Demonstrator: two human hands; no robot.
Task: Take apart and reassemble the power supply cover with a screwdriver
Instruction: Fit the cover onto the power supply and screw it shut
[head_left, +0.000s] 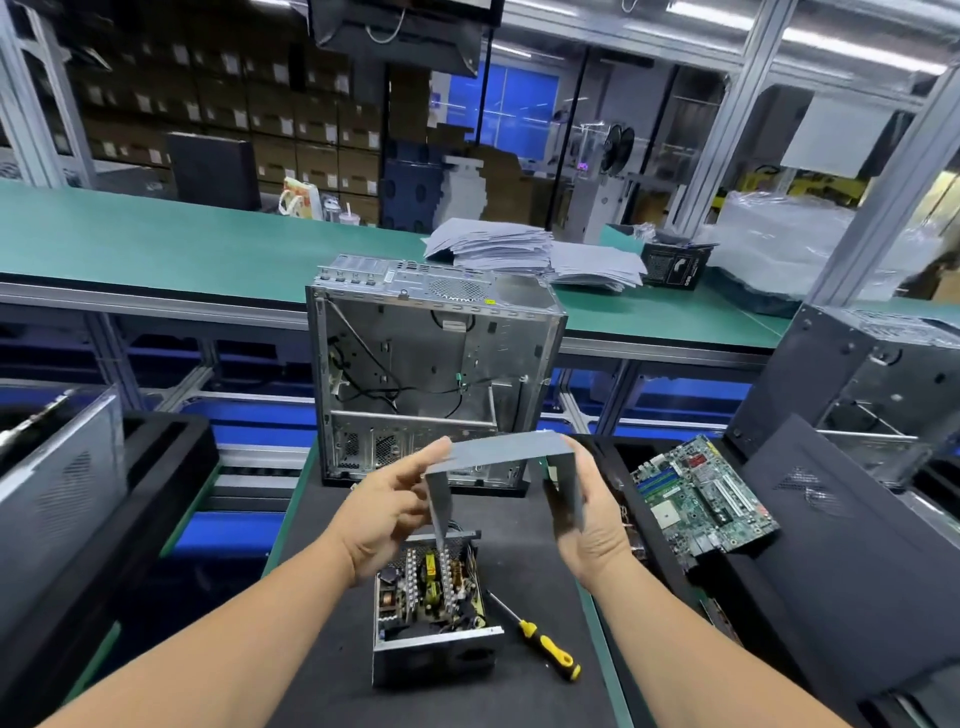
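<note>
The grey U-shaped metal power supply cover (506, 448) hangs in the air above the open power supply (434, 597), whose circuit board and coils are exposed. My left hand (387, 512) grips the cover's left side wall between thumb and fingers. My right hand (592, 512) holds the cover's right wall, with the fingers wrapped over its outer face. A yellow-and-black screwdriver (545, 642) lies on the black mat (322, 623) just to the right of the power supply, untouched.
An open silver computer case (431, 384) stands upright behind the power supply. A green motherboard (701, 499) lies in a black tray at right, beside a dark side panel (831, 545). Another case sits far left (57, 493). A green bench carries stacked grey sheets (519, 249).
</note>
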